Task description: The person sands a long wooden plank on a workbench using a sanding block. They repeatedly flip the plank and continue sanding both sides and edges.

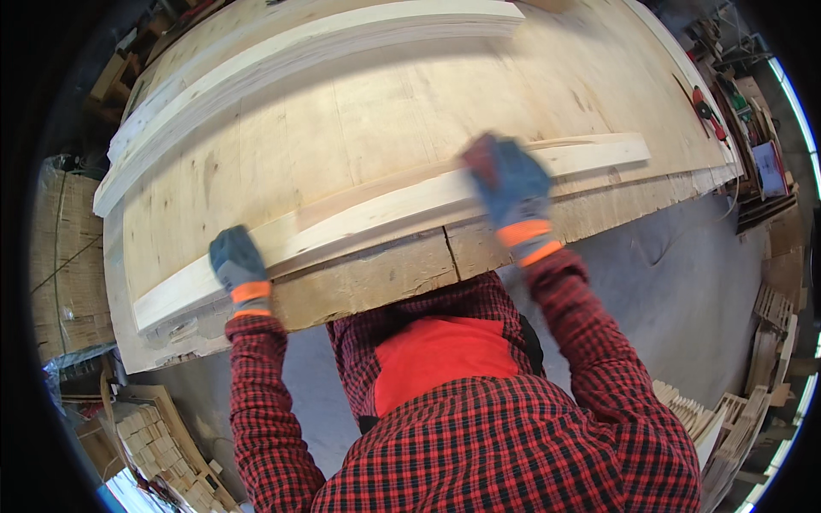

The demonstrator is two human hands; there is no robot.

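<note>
Nearest the camera is the person's red-and-black checked shirt [479,436], with a plain red patch of cloth [445,350] just beyond it, below the counter's near edge. Past them stands a broad counter topped with pale plywood [359,111], and along its near side lies a long, narrow, pale wooden board [376,218], slanting from lower left to upper right. The left hand [235,256], in a blue-grey glove with orange bands at the cuff, rests at the board's left part; how far its fingers are open cannot be told. The right hand [511,184], gloved alike, is over the board's right half and blurred, with dark red at its fingertips; whether that is a held thing or part of the glove, and how far the hand is open, cannot be told. Long pale planks [342,38] lie stacked toward the far side, and a red-and-black tool [709,111] rests near the right edge.
</note>
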